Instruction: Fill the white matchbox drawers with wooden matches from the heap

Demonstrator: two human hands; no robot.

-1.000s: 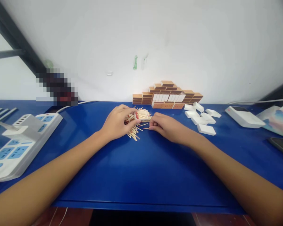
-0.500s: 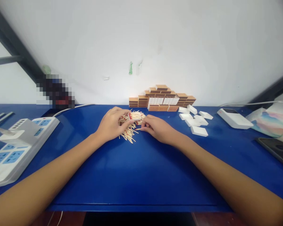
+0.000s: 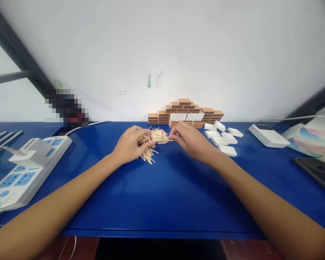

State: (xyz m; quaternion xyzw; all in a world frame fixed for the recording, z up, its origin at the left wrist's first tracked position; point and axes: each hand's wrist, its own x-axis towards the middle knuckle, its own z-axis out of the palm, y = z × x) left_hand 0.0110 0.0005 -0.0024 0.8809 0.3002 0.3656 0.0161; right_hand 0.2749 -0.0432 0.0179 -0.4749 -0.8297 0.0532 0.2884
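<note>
A loose heap of matches [image 3: 148, 156] lies on the blue table, between and partly under my hands. My left hand [image 3: 130, 143] is closed round the left end of a small matchbox tray [image 3: 155, 136] filled with matches, their red heads toward the thumb. To the right of the tray, my right hand [image 3: 188, 139] is pinched, thumb against forefinger, with the thin end of a match [image 3: 171, 140] showing at its fingertips. Its other fingers are curled in. Just behind this hand, matchboxes [image 3: 184, 102] stand in a stepped stack against the wall.
Several white tray pieces [image 3: 227, 150] lie right of my right hand. Farther right are a white device [image 3: 269, 136], a phone [image 3: 316, 171] and a colourful packet [image 3: 306, 139]. A white power strip [image 3: 29, 177] with a plugged-in charger occupies the left side of the table [image 3: 151, 202].
My right hand has moved right and slightly up, away from the tray. My left hand keeps hold of the tray, which sits slightly lower. The view has shifted a little.
</note>
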